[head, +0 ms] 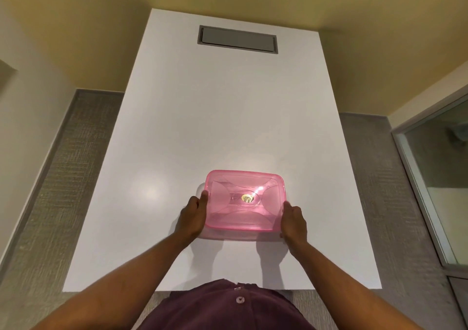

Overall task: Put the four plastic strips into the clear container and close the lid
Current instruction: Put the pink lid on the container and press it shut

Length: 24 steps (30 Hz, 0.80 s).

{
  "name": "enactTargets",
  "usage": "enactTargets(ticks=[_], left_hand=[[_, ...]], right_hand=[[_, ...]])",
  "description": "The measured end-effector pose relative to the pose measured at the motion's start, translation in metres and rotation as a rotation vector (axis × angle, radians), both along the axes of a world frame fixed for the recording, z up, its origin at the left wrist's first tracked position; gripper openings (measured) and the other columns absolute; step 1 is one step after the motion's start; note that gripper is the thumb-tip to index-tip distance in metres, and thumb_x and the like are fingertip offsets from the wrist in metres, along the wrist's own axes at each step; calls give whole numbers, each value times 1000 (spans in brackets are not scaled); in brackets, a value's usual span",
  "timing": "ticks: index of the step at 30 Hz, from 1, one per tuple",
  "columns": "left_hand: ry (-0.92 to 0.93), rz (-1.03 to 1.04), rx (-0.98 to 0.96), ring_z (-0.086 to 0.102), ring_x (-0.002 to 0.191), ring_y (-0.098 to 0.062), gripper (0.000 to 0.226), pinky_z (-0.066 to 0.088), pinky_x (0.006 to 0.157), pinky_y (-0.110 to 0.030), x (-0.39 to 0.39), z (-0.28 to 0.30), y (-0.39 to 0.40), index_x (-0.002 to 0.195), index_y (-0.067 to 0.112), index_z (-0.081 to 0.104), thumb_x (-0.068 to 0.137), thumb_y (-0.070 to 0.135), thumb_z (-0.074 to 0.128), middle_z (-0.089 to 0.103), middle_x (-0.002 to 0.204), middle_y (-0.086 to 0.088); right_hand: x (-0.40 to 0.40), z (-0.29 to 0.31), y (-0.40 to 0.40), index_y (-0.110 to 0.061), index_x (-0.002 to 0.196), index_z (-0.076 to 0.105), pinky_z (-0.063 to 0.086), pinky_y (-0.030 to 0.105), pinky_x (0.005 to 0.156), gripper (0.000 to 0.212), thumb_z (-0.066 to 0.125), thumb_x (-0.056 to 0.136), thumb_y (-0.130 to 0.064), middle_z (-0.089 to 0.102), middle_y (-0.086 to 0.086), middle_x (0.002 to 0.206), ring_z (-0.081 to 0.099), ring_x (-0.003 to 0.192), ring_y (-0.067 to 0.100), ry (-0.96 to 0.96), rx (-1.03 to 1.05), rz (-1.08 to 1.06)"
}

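A clear container point(215, 234) with a translucent pink lid point(244, 199) sits on the white table point(228, 117), near its front edge. The lid lies flat on top of the container and has a small gold sticker at its centre. My left hand point(193, 214) grips the container's left side, with the thumb on the lid's edge. My right hand point(293, 222) grips its right side in the same way. No plastic strips are visible on the table, and the pink lid hides whatever is inside.
A grey rectangular hatch point(237, 39) is set into the table's far end. Grey carpet lies on both sides of the table. A glass partition point(440, 190) stands to the right. Yellow walls rise behind.
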<state>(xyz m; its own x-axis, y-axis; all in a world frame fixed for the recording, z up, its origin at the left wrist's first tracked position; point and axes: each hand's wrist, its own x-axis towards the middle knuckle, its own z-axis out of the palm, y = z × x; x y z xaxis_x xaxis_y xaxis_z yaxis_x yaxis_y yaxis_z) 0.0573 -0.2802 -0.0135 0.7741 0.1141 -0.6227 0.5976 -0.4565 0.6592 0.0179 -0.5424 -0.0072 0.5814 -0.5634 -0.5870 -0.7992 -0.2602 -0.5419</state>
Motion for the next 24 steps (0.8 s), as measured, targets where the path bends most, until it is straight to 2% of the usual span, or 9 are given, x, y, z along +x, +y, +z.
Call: enactTargets(ticks=[2,4,7,11,18,22,24], left_hand=[[77,42,77,58,121,-37,82,42,103,-44,3,0,-10,123,18,62,92,76,12,64,126,-17],[64,52,162,56,126,-40,89,40,107,-45,2,-1,-21,131,10,60,94,71,7,63,132,-21],[-77,60,272,62,113,-43,81,47,99,-47,0,-5,-29,114,5,67,100,60,10,70,116,-25],[-199,77,310,65,104,-46,72,51,91,-47,-2,-13,-28,109,5,69,103,52,15,72,105,-26],[-227,77,305,67,94,-44,71,50,80,-42,-2,-22,-25,100,9,70,103,53,15,73,96,-24],[-228,46,305,67,92,-44,62,44,74,-37,-2,-20,-22,93,15,67,103,53,19,73,95,-21],[-195,-6,262,65,88,-41,52,44,73,-37,1,-20,-16,84,19,59,103,52,23,71,90,-16]], right_hand=[[7,-2,3,-7,122,60,53,55,101,79,17,99,-69,67,18,118,66,108,43,52,-23,-22],[10,-5,6,-4,119,63,51,48,101,89,8,99,-71,69,22,118,66,109,42,63,-84,-10],[9,-12,9,-6,104,64,47,45,94,82,10,102,-67,71,22,115,65,110,42,20,-199,3],[8,-23,8,-8,101,64,48,47,94,72,15,104,-62,73,20,111,66,108,43,-48,-266,3],[7,-33,5,-16,126,66,46,48,103,69,15,106,-58,72,17,124,63,119,42,-117,-238,23],[7,-32,1,-16,117,63,47,46,90,59,18,107,-53,74,18,112,66,108,44,-139,-284,76],[7,-30,-5,-15,108,58,45,43,81,50,22,108,-49,73,19,102,66,99,44,-128,-299,121]])
